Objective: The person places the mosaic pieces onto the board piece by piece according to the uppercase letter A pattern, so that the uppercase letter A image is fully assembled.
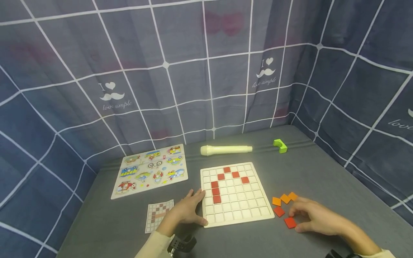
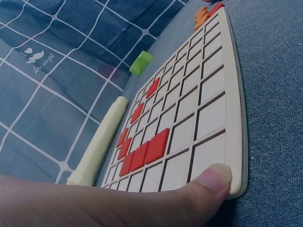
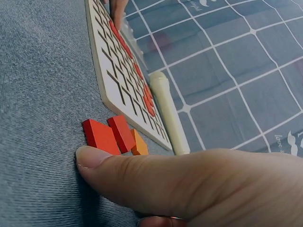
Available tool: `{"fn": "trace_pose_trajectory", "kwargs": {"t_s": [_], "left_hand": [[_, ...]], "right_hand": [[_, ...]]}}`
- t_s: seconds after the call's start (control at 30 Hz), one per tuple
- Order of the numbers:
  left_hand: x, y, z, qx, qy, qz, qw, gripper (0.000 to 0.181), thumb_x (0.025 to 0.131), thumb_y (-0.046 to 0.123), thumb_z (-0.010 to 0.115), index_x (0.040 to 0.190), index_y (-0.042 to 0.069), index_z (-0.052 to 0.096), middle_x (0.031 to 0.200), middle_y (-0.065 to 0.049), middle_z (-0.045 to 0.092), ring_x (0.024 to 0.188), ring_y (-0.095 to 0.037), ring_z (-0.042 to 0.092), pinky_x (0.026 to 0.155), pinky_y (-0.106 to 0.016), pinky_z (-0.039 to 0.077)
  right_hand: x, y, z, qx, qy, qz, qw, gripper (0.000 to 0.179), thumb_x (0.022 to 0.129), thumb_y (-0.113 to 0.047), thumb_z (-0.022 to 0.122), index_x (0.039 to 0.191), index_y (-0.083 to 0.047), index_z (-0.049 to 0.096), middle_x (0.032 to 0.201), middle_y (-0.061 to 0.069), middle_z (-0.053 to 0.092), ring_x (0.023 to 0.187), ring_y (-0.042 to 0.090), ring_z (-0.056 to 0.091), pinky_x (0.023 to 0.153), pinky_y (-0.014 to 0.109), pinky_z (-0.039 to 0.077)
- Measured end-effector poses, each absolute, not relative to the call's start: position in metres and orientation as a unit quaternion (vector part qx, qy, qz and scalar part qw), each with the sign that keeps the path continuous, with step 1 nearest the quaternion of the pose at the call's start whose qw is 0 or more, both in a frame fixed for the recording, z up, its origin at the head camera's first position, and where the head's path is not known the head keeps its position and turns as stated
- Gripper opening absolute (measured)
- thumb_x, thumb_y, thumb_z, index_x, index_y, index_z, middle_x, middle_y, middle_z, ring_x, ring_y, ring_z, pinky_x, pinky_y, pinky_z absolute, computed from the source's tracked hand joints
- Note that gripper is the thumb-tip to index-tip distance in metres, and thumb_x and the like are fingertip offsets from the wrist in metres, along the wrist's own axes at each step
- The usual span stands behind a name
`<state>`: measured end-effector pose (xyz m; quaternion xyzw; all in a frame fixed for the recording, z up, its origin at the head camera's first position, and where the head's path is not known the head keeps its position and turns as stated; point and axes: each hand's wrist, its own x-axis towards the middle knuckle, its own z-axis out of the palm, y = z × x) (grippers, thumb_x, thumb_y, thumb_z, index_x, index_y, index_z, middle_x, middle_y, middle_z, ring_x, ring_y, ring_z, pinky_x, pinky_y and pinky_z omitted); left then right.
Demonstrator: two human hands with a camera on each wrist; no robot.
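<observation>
Pickup seems underway: narrowly parted right hand likely must pinch nearest red tile; spread left hand touches board

Twelve tiles show — seven red tiles on one grid board, two more red beside it, and three orange tiles. One pattern card, one picture puzzle, one cream wand, one green block.
</observation>
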<state>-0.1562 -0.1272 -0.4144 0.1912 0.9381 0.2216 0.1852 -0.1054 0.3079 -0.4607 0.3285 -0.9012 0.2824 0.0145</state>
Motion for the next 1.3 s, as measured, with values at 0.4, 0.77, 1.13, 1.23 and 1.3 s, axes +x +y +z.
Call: {"fn": "trace_pose_trajectory", "kwargs": {"t_s": [0.4,0.77,1.13,1.23,1.3], "left_hand": [[-0.155,-0.131,-0.418,0.195,0.935,0.232,0.183,0.101,0.069,0.033,0.087,0.151,0.005,0.036,0.162,-0.015,0.028,0.149,-0.050,0.018,0.108,-0.074,0.028],[-0.157,-0.130,-0.419,0.193,0.934,0.237,0.182,0.102,0.068,0.032,0.088,0.151,0.005,0.037,0.162,-0.016,0.028,0.149,-0.050,0.017,0.108,-0.075,0.027],[-0.157,-0.129,-0.416,0.189,0.938,0.231,0.177,0.102,0.067,0.032,0.089,0.151,0.004,0.037,0.161,-0.016,0.029,0.149,-0.048,0.018,0.111,-0.073,0.024],[-0.157,-0.128,-0.416,0.189,0.938,0.231,0.176,0.102,0.067,0.032,0.089,0.150,0.003,0.038,0.161,-0.016,0.029,0.149,-0.049,0.018,0.111,-0.073,0.024],[-0.157,-0.128,-0.417,0.189,0.939,0.229,0.176,0.102,0.067,0.032,0.089,0.150,0.003,0.038,0.161,-0.016,0.029,0.149,-0.049,0.019,0.111,-0.073,0.024]], "right_hand": [[-0.099,0.304,-0.461,0.317,-0.908,0.267,0.069,0.030,0.072,-0.033,0.086,0.087,-0.034,0.060,0.089,-0.023,0.053,0.080,-0.008,0.046,0.063,0.018,0.038],[-0.100,0.305,-0.459,0.319,-0.900,0.288,0.070,0.031,0.072,-0.029,0.086,0.087,-0.031,0.060,0.087,-0.023,0.055,0.080,-0.009,0.049,0.063,0.018,0.044],[-0.114,0.298,-0.446,0.313,-0.900,0.282,0.110,0.036,0.068,-0.021,0.088,0.087,-0.028,0.058,0.085,-0.020,0.055,0.077,-0.009,0.052,0.062,0.017,0.048],[-0.118,0.294,-0.441,0.309,-0.903,0.274,0.114,0.036,0.067,-0.021,0.088,0.087,-0.029,0.059,0.084,-0.020,0.055,0.077,-0.009,0.052,0.063,0.017,0.049],[-0.121,0.291,-0.438,0.307,-0.906,0.271,0.108,0.035,0.068,-0.022,0.088,0.086,-0.029,0.058,0.083,-0.020,0.054,0.076,-0.009,0.051,0.063,0.017,0.049]]}}
